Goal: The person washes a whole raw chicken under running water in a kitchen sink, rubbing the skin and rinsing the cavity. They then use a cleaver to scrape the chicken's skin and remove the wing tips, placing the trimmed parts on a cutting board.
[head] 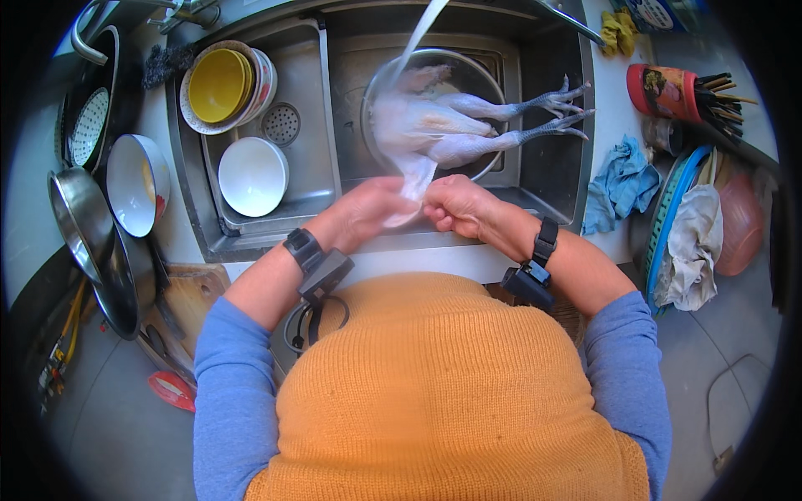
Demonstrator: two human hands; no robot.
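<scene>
A plucked whole chicken [410, 122] lies in a round metal basin [497, 84] in the right sink bowl, its grey-scaled feet [551, 119] sticking out past the rim to the right. Water [416, 34] streams down onto its left end. One pale wing [418, 172] stretches toward me over the basin's near edge. My left hand [374, 208] is blurred and grips this wing from the left. On its other side my right hand [460, 203] has its fingers curled, pinching at the wing's edge. The exact fingertip contact is partly hidden.
Stacked yellow bowls [216, 84] and a white bowl [254, 176] occupy the left sink bowl. Steel pans [81, 213] and another bowl [135, 185] crowd the left counter. On the right are a blue cloth [623, 175], a red chopstick holder [664, 92] and upright colanders [669, 219].
</scene>
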